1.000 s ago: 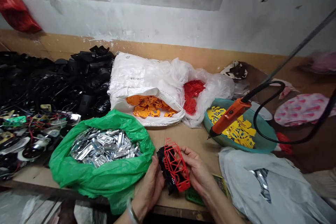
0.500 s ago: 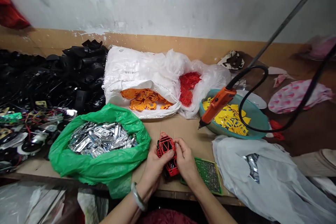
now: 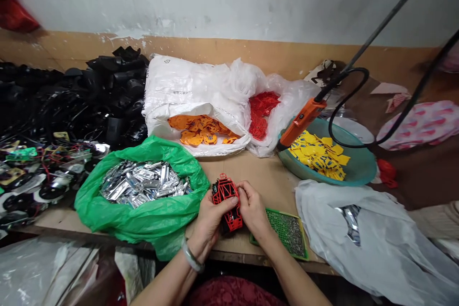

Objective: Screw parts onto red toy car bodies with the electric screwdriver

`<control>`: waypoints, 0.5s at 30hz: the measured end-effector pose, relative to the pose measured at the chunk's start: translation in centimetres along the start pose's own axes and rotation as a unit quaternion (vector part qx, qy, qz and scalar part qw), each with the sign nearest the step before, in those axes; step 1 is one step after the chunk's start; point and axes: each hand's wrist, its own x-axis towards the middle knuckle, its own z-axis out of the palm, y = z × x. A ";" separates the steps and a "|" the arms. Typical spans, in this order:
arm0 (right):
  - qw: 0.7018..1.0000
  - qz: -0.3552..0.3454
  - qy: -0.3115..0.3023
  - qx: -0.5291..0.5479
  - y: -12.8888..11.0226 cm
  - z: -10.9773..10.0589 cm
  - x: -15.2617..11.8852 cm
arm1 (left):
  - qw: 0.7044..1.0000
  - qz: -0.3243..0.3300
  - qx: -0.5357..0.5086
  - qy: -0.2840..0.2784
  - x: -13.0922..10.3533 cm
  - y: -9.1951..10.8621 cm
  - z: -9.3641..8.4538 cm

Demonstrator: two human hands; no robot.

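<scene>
A toy car (image 3: 226,196) with a red frame over a black body is held above the front of the bench. My left hand (image 3: 214,212) wraps round its left side, thumb lying across the red frame. At the car's right side, the bent fingers of my right hand (image 3: 252,205) close on its edge. Beneath my right wrist lies a green tray (image 3: 278,223) of small metal screws. An orange electric screwdriver (image 3: 302,124) hangs to the right, clear of both hands.
Silver parts fill a green bag (image 3: 141,224) on the left. Behind stand a white sack (image 3: 201,81) of orange pieces and a clear bag (image 3: 299,93) of red parts. A teal basin (image 3: 364,167) holds yellow pieces. Black parts (image 3: 107,91) heap up at far left.
The view has tilted down and shifted slightly left. Both hands keep their hold on the toy car, which has hardly moved between them.
</scene>
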 end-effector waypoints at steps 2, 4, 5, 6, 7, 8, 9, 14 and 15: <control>1.000 -0.004 0.000 -0.006 0.1 0.1 0.1 | 1.000 0.009 -0.003 0.001 -0.1 0.1 0.0; 1.000 -0.003 0.009 -0.011 0.2 0.1 0.3 | 1.000 0.008 -0.007 0.000 0.0 0.1 0.0; 1.000 -0.002 0.021 -0.013 0.2 0.0 0.3 | 1.000 0.005 -0.010 0.001 0.1 0.2 -0.1; 0.999 -0.002 0.038 -0.016 0.2 -0.1 0.3 | 1.000 0.001 -0.013 0.001 0.3 0.3 -0.2; 0.998 -0.002 0.058 -0.019 0.0 -0.4 0.2 | 1.000 -0.004 -0.017 0.001 0.4 0.5 -0.4; 0.997 -0.004 0.073 -0.018 -0.3 -0.7 0.0 | 1.000 -0.009 -0.021 0.000 0.6 0.7 -0.5; 0.997 -0.007 0.078 -0.011 -0.6 -1.0 -0.4 | 1.000 -0.016 -0.026 -0.003 0.8 1.0 -0.7; 0.998 -0.063 -0.018 0.005 -2.8 -1.9 -3.2 | 0.997 -0.051 -0.049 -0.038 1.5 2.0 -0.9; 0.997 -0.078 -0.023 -0.005 -3.1 -1.8 -3.8 | 0.996 -0.056 -0.053 -0.044 1.5 2.1 -0.9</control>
